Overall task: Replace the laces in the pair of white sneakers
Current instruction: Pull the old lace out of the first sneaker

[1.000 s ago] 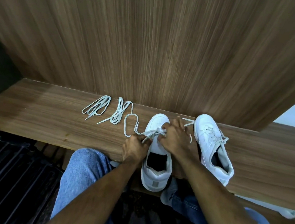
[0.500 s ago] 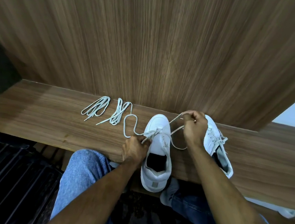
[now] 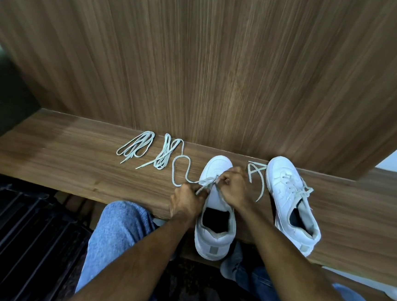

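1. The tabletop [image 3: 72,153] was a narrow wooden ledge against a tall wood-grain panel [image 3: 224,68], and you sat close to it with your knees beneath its front edge.
2. The near sneaker [image 3: 214,233] stood in front of you, toe toward the panel and heel hanging slightly over the tabletop's edge. Its tongue and upper eyelets looked bare, so I judged it partly unlaced, or only just begun with a new lace.
3. The far sneaker [image 3: 291,201] lay to your right, well apart from your hands, still fully laced with its bow loosened. That shoe appeared untouched.
4. Your left hand [image 3: 185,202] was closed beside the near sneaker's left side, gripping a strand of the lace [image 3: 179,170] that snaked away across the tabletop.
5. Your right hand [image 3: 233,188] was curled over the near sneaker's lower eyelets, fingers pinched on the lace there; exactly which eyelet you worked, I could not tell.
6. A loose lace end [image 3: 256,172] lay between the two sneakers.
7. Two bundled laces [image 3: 135,145] [image 3: 166,154] rested near the panel to your left.
8. By my judgement you were early on: one shoe in progress, the other entirely left.
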A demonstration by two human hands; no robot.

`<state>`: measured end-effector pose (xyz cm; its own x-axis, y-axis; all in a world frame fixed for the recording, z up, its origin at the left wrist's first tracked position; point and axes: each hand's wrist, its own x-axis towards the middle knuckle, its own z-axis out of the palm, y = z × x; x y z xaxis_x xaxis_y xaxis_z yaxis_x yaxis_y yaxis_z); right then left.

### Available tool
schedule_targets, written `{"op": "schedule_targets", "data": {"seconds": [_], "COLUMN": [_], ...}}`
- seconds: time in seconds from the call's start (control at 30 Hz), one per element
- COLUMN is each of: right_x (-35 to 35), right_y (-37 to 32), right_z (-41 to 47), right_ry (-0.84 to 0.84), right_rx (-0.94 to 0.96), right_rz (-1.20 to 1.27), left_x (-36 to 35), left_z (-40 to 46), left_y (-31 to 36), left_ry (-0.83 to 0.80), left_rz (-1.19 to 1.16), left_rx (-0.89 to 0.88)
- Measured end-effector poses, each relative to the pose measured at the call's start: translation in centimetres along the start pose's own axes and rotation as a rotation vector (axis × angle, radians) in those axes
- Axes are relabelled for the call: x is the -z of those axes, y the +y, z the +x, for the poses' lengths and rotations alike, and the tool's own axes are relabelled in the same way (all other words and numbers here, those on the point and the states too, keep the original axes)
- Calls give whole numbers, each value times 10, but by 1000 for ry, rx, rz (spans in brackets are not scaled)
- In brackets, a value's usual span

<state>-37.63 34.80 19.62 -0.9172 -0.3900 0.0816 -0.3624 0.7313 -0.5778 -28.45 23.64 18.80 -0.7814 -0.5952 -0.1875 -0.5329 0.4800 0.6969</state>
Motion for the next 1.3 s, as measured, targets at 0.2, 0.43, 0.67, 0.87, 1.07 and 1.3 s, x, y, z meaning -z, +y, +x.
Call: {"op": "schedule_targets", "data": {"seconds": [0.2,0.43,0.67,0.87,1.07,1.3], "right_x": [57,31,24,81,141,50], "right_y": [11,14,1,-12,-40,-6], "right_z": [2,-12,-6,8,25,12], "right_ry": [312,-169,-6,80,183,-135], "right_rx": [-292,-152,-167,-341,-115,-159], "right_rz": [549,-121,-104,956,1341,213], "left_x": [-2,-1,-2,-5,-6,-5], "left_z": [0,-1,-2,0,1,0], "left_y": [-1,1,1,0,0,-1], "left_ry": [8,15,12,32,34,21], "left_rz": [12,22,23,33,40,43], "left_rx": [-18,-25,-26,-46,-46,-56]}}
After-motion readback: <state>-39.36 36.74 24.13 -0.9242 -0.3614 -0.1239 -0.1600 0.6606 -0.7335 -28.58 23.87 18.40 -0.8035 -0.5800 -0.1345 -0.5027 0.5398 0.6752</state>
